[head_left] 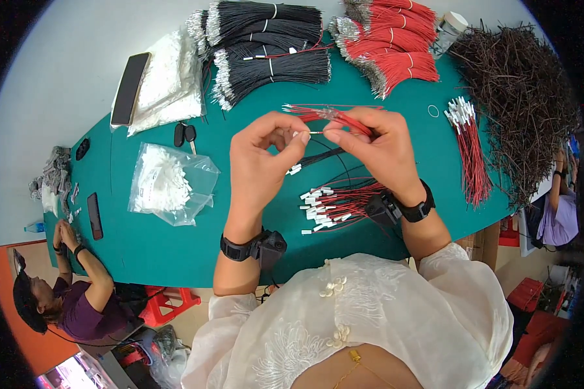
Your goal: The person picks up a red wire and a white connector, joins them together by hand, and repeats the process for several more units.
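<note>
My left hand is closed in a pinch, with a small white connector mostly hidden between thumb and forefinger. Thumb and forefinger of my right hand grip a red wire, whose thin metal terminal points at the left fingertips. A bunch of red wires with bare metal ends also lies across the right hand's fingers. Below the hands, on the green table, is a pile of red and black wires with white connectors. Some black wires lie just under the fingers.
Black wire bundles and red wire bundles lie at the back. A bag of white connectors, keys and a phone are left. Right are finished-looking red wires and a dark tangled heap. A co-worker sits left.
</note>
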The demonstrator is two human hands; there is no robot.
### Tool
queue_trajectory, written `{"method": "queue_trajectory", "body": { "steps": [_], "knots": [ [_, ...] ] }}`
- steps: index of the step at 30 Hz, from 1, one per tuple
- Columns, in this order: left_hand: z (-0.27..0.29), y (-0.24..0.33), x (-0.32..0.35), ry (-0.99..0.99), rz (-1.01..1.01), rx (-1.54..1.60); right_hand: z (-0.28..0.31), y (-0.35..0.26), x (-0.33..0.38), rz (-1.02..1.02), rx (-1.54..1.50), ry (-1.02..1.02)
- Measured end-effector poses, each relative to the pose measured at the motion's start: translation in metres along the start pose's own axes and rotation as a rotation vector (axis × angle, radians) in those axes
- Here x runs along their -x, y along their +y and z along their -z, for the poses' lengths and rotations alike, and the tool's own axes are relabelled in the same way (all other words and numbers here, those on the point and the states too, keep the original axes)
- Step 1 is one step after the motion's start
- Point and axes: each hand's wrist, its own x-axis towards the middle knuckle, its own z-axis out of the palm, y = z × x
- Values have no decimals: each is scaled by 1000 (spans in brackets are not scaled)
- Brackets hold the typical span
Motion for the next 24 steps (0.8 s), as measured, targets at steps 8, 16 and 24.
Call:
{"method": "queue_trajectory", "body": {
  "steps": [8, 16, 24],
  "knots": [
    [3, -2, -4, 2, 172, 270, 2, -2, 2, 112, 93, 79],
    [5, -6, -5, -33, 229, 418, 5, -4, 3, 241, 194, 92],
    [4, -5, -5, -43, 226, 401, 4, -7, 3, 374, 267, 89]
  ]
}}
